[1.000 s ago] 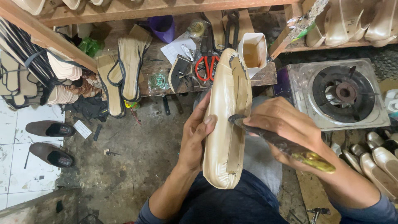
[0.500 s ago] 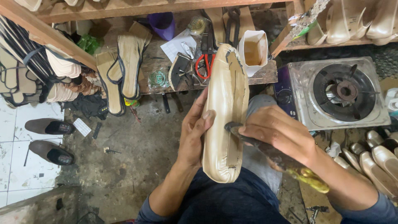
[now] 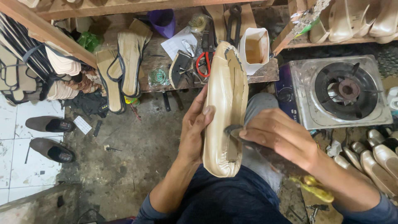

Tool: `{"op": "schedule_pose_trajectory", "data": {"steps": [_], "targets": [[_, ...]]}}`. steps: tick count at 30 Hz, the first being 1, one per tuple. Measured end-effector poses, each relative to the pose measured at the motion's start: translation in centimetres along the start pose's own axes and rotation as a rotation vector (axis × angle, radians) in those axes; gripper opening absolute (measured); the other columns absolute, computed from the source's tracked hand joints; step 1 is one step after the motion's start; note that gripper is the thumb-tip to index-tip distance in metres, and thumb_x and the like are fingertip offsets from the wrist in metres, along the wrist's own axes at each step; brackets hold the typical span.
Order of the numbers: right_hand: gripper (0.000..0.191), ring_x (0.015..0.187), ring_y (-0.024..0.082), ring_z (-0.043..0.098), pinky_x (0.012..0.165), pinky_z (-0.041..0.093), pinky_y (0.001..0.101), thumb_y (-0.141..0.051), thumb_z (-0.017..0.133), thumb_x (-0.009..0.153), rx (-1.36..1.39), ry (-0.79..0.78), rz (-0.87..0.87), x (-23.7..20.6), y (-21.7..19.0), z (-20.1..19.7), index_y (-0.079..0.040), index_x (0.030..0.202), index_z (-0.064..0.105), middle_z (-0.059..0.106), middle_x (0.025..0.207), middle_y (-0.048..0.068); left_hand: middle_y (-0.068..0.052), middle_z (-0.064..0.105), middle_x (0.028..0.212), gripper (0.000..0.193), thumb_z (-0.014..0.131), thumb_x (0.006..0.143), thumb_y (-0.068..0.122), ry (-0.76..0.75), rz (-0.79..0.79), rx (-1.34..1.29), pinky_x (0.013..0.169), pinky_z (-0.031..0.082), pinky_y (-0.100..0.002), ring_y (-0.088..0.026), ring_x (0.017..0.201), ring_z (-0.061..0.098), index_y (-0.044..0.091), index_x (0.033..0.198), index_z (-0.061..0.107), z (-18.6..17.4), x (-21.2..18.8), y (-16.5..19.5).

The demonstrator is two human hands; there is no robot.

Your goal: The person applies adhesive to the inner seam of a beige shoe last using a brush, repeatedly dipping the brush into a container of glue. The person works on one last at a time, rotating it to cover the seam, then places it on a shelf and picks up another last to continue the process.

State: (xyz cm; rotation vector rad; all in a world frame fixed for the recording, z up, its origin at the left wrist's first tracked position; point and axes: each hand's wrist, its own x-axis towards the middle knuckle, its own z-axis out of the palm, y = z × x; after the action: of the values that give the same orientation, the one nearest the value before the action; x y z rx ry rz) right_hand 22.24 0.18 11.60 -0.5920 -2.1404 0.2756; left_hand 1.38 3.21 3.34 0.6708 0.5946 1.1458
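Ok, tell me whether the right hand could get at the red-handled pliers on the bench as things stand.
Probably not straight away. The right hand grips a metal tool pressed against the beige shoe, and that shoe, steadied by the left hand, stands between it and the red-handled pliers. It would have to go around the shoe.

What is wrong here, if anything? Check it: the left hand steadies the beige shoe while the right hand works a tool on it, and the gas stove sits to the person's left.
One thing is wrong: the gas stove sits to the person's right, as the head view shows. The left hand does steady the beige shoe, and the right hand works the tool on it.
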Motion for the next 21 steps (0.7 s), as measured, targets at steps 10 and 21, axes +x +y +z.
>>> {"op": "schedule_pose_trajectory", "data": {"steps": [10, 21], "targets": [[0.039, 0.095, 0.040, 0.067, 0.083, 0.055, 0.0511, -0.009, 0.065, 0.079, 0.037, -0.022, -0.026, -0.9, -0.3, -0.3, 0.016, 0.108, 0.063, 0.064, 0.105, 0.025, -0.012, 0.053, 0.152, 0.069, 0.063, 0.100, 0.014, -0.031, 0.012, -0.019, 0.111, 0.047, -0.032, -0.017, 0.131, 0.057, 0.000, 0.161, 0.034, -0.1, 0.2, -0.2], [0.015, 0.061, 0.014, 0.062, 0.052, 0.049, 0.0294, -0.002, 0.068, 0.091, 0.064, 0.110, 0.409, -2.7, 0.9, 1.8, 0.006, 0.104, 0.067, 0.074, 0.099, 0.017, -0.013, 0.048, 0.158, 0.074, 0.065, 0.097, 0.020, -0.098, 0.030, 0.032, 0.118, 0.044, -0.035, -0.021, 0.140, 0.053, -0.002, 0.161, 0.033, -0.3, 0.3, 0.1]]}}
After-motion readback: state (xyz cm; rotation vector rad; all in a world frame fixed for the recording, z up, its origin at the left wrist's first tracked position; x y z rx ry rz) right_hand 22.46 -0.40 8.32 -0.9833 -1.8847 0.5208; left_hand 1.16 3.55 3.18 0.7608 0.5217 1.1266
